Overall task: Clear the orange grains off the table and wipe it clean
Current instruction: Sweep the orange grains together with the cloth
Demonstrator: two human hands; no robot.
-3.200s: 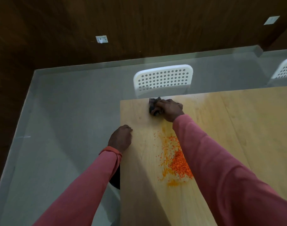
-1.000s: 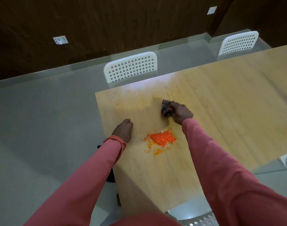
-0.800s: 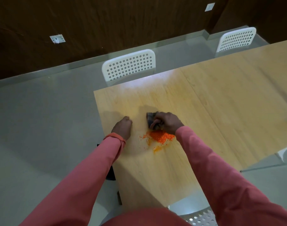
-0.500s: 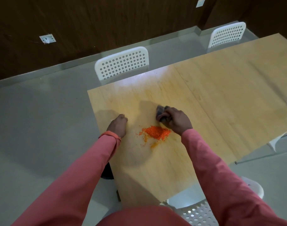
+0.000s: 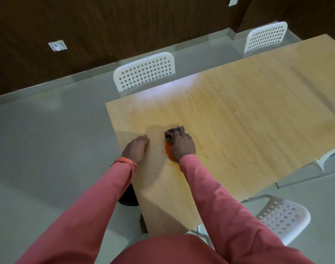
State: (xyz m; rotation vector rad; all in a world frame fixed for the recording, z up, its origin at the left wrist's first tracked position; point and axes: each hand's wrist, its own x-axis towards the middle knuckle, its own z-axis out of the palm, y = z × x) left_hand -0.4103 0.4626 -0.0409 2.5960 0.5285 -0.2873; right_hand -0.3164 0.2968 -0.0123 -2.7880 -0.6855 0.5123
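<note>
Grey floor is lying along the left, and a dark round thing, perhaps a bin, is showing under the bench's left edge. Just right of it, the left hand is resting curled on the bench, its grip holding nothing I can see. Next right, the right hand is clenching a dark cloth and pressing down over the orange grains, which are lying in a small heap partly under the palm, near the left edge. Judging from this, a hard sweep could be scattering grains onto the floor, missing whatever is waiting below. Pale wood with a faint orange smear is running right; white chairs are standing far and near, with dark panelled wall behind.
</note>
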